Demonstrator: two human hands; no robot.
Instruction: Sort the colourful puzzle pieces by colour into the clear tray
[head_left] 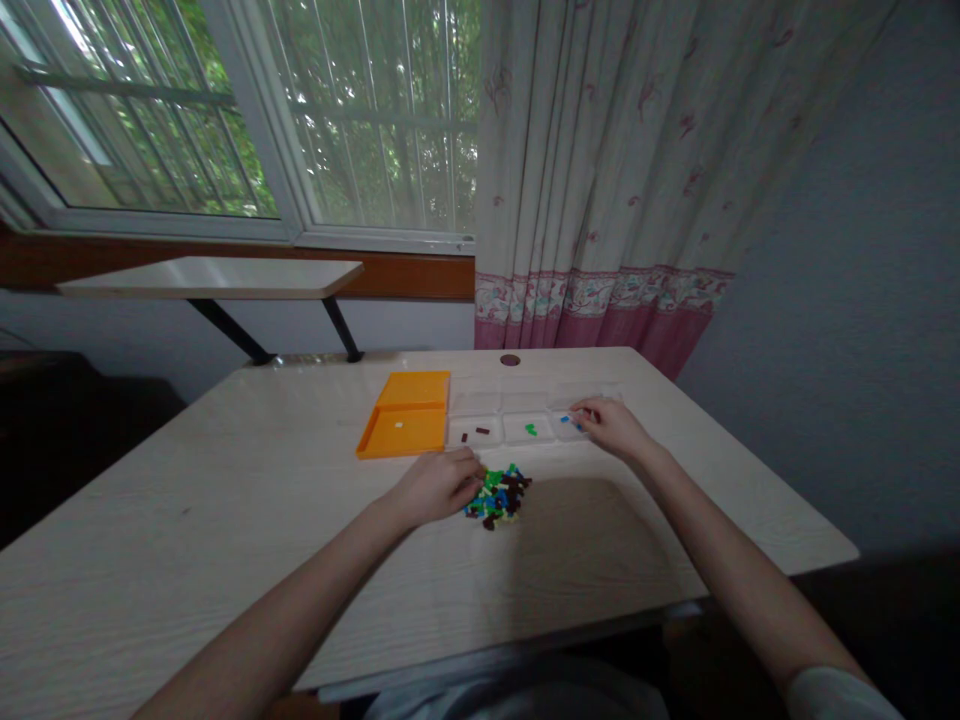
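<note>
touching blue piece (564, 419), right hand (611, 428) loose; tray (480, 398) runs left-right; left hand (435, 487) at pile (504, 495), grip unclear.

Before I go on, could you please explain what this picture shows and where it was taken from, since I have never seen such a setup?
No machine here: a person wears a camera on the head, looking forward and down, so both bare arms are their own. On the pale table lies a pile of small coloured bricks, touched by the left hand. Behind it sits a clear compartment tray, an orange lid at its left. The right hand reaches the tray's right compartment, by blue pieces; a green piece lies in the middle one, dark brown pieces in the left. Whether either hand grips a piece is too small to tell.
</note>
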